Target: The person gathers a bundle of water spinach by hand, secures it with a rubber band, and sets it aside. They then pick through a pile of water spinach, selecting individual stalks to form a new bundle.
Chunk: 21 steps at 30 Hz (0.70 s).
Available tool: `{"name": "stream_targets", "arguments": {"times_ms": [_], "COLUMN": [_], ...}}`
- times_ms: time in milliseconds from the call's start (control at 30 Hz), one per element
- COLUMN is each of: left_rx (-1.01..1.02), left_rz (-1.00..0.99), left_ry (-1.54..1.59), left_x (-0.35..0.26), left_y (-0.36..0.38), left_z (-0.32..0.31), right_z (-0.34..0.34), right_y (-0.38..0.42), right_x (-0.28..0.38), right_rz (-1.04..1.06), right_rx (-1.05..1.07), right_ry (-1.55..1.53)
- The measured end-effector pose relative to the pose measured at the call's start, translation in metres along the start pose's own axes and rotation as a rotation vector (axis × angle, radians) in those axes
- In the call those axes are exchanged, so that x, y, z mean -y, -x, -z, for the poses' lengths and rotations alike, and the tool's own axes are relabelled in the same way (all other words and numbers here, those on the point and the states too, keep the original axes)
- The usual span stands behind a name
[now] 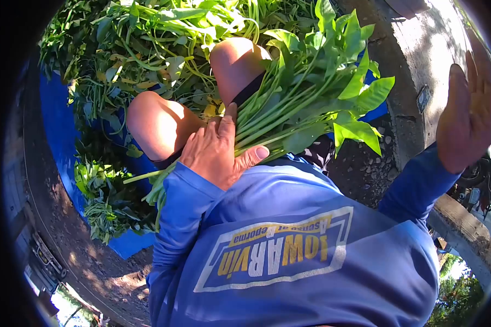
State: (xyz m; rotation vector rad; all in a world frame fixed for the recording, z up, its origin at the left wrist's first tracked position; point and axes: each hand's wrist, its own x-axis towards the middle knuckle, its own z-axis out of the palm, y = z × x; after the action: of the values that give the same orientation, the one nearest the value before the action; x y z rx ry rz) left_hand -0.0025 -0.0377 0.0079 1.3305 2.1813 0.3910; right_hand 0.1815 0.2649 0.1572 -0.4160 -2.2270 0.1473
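Across my lap lies a bunch of water spinach (294, 109), its long pale stems side by side and its broad pointed leaves fanned toward the upper right. My left hand (218, 147) presses over the stems and holds them against my thighs, with the thumb laid along the near side. Cut stem ends stick out beneath my left wrist. Off to the right, my right hand (469, 114) is raised away from the bunch, fingers stretched out and nothing in it. Its fingertips fall partly in the dark edge of the view.
A large heap of loose greens (147, 54) spreads beyond my knees on a blue sheet (57, 120). More bundled greens (106, 201) lie at the left. A concrete edge (414, 71) and gravel (371, 169) are on the right; bare soil (93, 261) shows at lower left.
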Motion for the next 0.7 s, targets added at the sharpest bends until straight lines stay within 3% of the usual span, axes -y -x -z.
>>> {"name": "stream_targets", "arguments": {"times_ms": [33,100,167,200,267,333,400,433,533,567,667,700], "left_rx": [-0.003,0.052,-0.155,-0.265,-0.248,-0.027,-0.045,-0.057,-0.034,-0.086,-0.192,-0.271], "left_rz": [0.004,0.040,-0.130,-0.212,-0.150,0.146,0.089,0.139,0.205,0.210,0.272,0.196], "left_ry": [-0.043,-0.126,-0.316,-0.413,-0.316,0.070,-0.105,-0.018,-0.252,-0.217,-0.183,-0.142], "left_x": [-0.008,-0.017,-0.002,0.012,0.021,0.019,0.045,0.035,0.031,0.032,0.056,0.058], "left_y": [0.001,-0.001,0.004,0.007,0.021,0.043,0.086,0.094,0.113,0.114,0.104,0.104], "left_z": [-0.002,-0.001,-0.029,-0.047,-0.040,-0.001,0.006,0.010,0.002,0.001,-0.032,-0.036], "right_z": [-0.012,-0.053,-0.113,-0.147,-0.200,-0.202,-0.200,-0.198,-0.200,-0.200,-0.199,-0.200], "right_y": [0.010,0.033,0.052,0.060,0.085,0.095,0.100,0.104,0.098,0.103,0.094,0.094], "right_x": [0.028,0.085,0.138,0.151,0.147,0.144,0.142,0.148,0.158,0.160,0.170,0.173], "right_rz": [-0.095,-0.265,-0.419,-0.427,-0.186,-0.263,0.071,0.164,0.161,0.184,0.239,0.274], "right_rx": [-0.024,0.160,0.442,0.571,0.891,1.204,1.394,1.397,1.562,1.468,1.585,1.584], "right_ry": [-0.339,-0.919,-1.357,-1.378,-0.924,-1.009,-0.898,-0.768,-0.683,-0.709,-0.580,-0.618]}}
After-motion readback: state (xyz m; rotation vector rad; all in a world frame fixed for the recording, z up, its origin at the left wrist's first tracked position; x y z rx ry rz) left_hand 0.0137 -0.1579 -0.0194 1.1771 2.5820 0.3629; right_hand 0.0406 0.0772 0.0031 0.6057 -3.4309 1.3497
